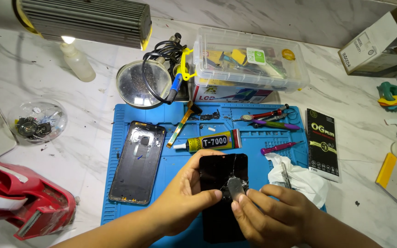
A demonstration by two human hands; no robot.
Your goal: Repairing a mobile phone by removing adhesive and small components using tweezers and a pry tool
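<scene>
- The left hand (184,195) is curled round the left edge of a black, cracked glass phone screen panel (221,172), thumb pressed across its face, holding it flat on the blue silicone work mat (253,142) near the mat's front edge.
- The right hand (272,213) is closed in a pinch on a thin grey metal pry blade (235,188), whose tip rests on the panel about its middle, where the cracks meet.
- By the look of it, the step in hand is working the blade at the broken glass, to lift or scrape it off.
- The next move, as I judge it, calls for a shallow blade angle, light steady pressure, and a firm left-hand hold so the panel does not slide; splinters are a risk to the fingers.
- On the mat's left side lies a dark phone rear housing (138,161), inner face up, well apart from the panel.
- Just behind the panel lies a yellow-and-black glue tube (210,142); to the right, a crumpled white cloth (297,177) and a pink-handled screwdriver (276,148).
- Beyond the mat's far edge stand a clear plastic lidded parts box (249,59) and a round magnifier lamp (143,83).
- A red plastic tool (21,195) lies at the counter's front left corner.
</scene>
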